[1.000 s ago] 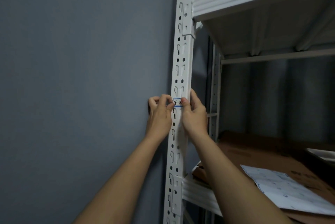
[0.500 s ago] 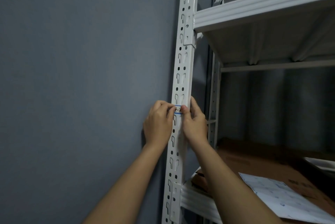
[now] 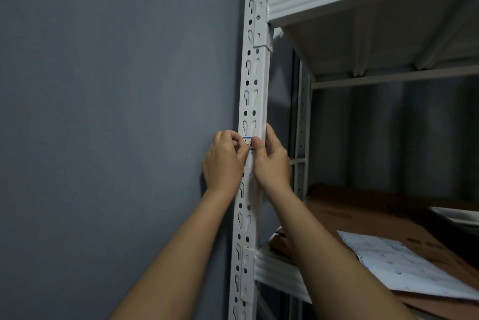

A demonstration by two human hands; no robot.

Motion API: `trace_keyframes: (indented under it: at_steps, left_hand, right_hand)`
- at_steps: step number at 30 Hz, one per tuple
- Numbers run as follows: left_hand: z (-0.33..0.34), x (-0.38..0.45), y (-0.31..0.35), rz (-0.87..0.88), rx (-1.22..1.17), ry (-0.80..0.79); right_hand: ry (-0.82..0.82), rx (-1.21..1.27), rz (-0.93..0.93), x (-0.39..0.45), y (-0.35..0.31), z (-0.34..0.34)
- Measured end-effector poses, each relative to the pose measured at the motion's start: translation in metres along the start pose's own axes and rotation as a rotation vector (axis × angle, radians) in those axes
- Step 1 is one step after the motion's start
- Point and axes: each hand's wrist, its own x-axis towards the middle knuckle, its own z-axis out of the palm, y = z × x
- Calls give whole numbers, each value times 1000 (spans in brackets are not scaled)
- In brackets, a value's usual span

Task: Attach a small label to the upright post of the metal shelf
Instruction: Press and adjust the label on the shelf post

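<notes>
Grey wall at 9 o'clock, white shelf at 3 | label on upright post, long axis crosswise, 9-to-3, writing facing me | my left hand pinches its 9 o'clock end | my right hand thumb presses the 3 o'clock end, fingers round the post | both equally near.

blue-edged label on white slotted post

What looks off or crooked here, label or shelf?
Nothing stands out. The label sits roughly level across the upright post, pressed by the left hand and right hand. The paper sheet lies flat on cardboard on the lower shelf.
</notes>
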Motion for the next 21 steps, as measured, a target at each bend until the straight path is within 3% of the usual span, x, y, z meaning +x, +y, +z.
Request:
trace_keyframes:
  at_steps: [21]
  left_hand:
    - [-2, -3, 1, -29, -63, -57]
  right_hand:
    - [-29, 4, -7, 2, -1, -3]
